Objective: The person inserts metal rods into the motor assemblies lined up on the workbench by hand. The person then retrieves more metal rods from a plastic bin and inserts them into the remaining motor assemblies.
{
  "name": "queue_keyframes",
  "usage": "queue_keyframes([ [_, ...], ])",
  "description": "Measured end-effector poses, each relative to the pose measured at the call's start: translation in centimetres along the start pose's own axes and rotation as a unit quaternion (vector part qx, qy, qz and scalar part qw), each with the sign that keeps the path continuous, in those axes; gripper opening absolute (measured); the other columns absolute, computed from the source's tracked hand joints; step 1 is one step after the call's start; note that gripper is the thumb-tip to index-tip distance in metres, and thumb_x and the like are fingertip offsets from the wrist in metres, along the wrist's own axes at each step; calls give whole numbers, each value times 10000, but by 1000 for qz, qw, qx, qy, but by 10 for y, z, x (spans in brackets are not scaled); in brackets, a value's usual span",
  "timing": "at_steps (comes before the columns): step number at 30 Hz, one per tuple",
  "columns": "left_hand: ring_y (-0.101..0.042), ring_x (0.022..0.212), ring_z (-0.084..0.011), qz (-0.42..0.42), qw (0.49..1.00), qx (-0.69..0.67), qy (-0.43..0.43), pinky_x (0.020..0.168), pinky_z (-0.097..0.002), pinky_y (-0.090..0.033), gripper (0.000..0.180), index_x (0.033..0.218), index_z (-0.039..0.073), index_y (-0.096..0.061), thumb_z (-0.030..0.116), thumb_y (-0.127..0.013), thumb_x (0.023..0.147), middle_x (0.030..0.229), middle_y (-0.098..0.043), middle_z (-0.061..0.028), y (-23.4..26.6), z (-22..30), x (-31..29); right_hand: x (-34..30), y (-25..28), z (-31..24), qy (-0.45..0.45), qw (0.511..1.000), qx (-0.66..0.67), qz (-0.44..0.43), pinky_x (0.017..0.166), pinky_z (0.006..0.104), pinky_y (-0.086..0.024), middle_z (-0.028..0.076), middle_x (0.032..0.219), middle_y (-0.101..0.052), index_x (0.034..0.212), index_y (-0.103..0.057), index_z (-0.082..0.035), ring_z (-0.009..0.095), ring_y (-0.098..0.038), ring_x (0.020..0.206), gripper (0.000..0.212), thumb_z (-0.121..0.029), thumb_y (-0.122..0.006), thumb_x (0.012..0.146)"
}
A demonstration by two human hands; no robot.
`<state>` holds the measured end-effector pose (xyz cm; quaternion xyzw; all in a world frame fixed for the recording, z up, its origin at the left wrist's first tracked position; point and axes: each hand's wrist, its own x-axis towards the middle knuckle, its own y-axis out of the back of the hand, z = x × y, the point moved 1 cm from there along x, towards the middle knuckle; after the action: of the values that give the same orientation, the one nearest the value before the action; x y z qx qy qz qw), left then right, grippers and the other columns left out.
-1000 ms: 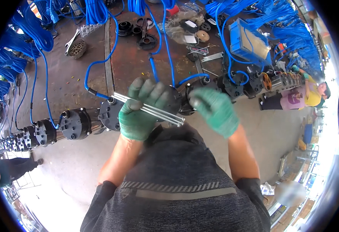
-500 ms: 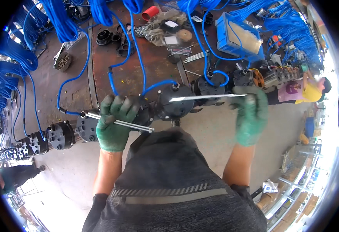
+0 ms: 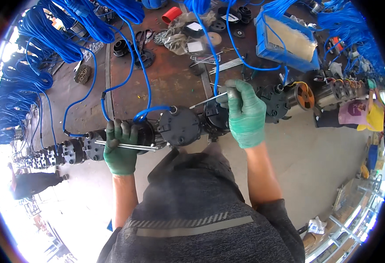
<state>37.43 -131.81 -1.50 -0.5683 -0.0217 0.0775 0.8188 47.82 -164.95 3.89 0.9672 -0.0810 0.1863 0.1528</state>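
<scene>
Both of my hands wear green gloves with dark fingertips. My left hand [image 3: 121, 151] is closed round a few thin metal rods [image 3: 142, 147], which lie crosswise in it in front of a black round motor housing. One single metal rod [image 3: 204, 101] is pinched by the fingers of my right hand [image 3: 246, 116]. That rod slants down to the left, its free end above the right side of a black motor end cover [image 3: 179, 127] and apart from it. Another black motor housing [image 3: 216, 115] is partly hidden behind my right hand.
Motor housings [image 3: 73, 151] with blue cables line the table's near edge. On the brown table [image 3: 166, 81] lie loose rods [image 3: 227, 65], a blue crate [image 3: 284, 41], a red cylinder [image 3: 171, 15] and a small bowl [image 3: 82, 74]. Blue cable coils [image 3: 52, 35] hang at left. A person [image 3: 354, 114] stands far right.
My right hand has moved left and slightly up with its rod, from the right side toward the middle. My left hand stays closed on its rods, slightly lower. The view has shifted a little.
</scene>
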Motion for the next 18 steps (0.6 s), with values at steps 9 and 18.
queue_keyframes([
  [9, -496, 1369, -318, -3, 1000, -5, -14, 1222, -567, -298, 623, 1438, 74, -511, -11, -487, 821, 1470, -531, -135, 1, 0, -4, 17, -10, -21, 163, 976, -122, -84, 698, 385, -571, 133, 934, -729, 1130, -668, -66, 305, -707, 777, 227, -34, -673, 906],
  [18, -484, 1353, -341, -30, 998, -51, -9, 1230, -553, -276, 647, 1396, 83, -545, -27, -576, 759, 1414, -560, -143, -6, -7, 5, 45, -32, -58, 176, 906, -178, -340, 805, 398, -576, 189, 1066, -733, 1228, -688, -30, 338, -727, 943, 294, -51, -622, 942],
])
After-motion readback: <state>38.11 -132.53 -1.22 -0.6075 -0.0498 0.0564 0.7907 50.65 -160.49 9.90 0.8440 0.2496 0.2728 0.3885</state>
